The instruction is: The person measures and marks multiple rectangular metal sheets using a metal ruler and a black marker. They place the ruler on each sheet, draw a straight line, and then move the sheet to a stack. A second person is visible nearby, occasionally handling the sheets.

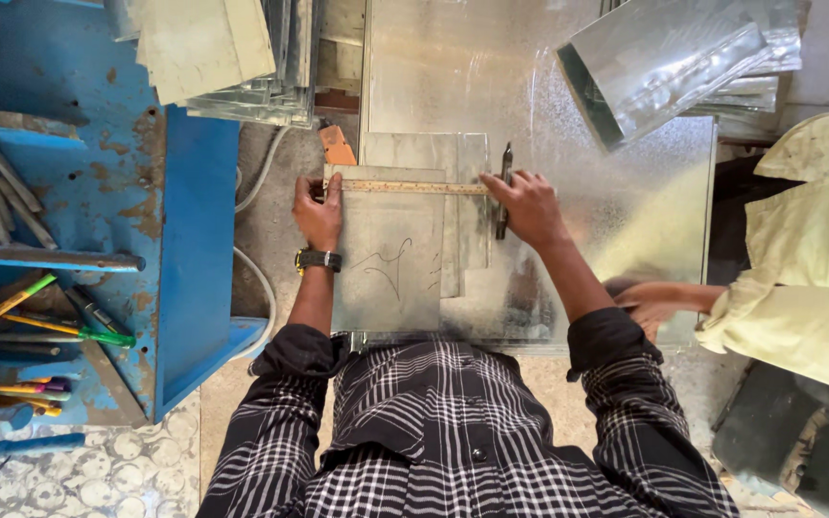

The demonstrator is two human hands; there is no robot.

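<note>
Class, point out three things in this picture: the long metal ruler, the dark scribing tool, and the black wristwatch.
Long metal ruler point(405, 187): head view, middle of its length.
Dark scribing tool point(506, 163): head view, upper shaft above the fingers.
Black wristwatch point(318, 259): head view, band on the left wrist.

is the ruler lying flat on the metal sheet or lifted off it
Flat. The ruler lies across the small sheet, the left hand pressing one end, the right hand at the other.

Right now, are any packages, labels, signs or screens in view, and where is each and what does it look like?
No packages, labels, signs or screens show.
Nearest things with markings: a yellowish ruler with fine graduations, lying across the small metal sheet between left hand and right hand.
Dark hand-drawn scribble on that grey sheet.
Wristwatch, dark band, left wrist; face not visible.
</note>
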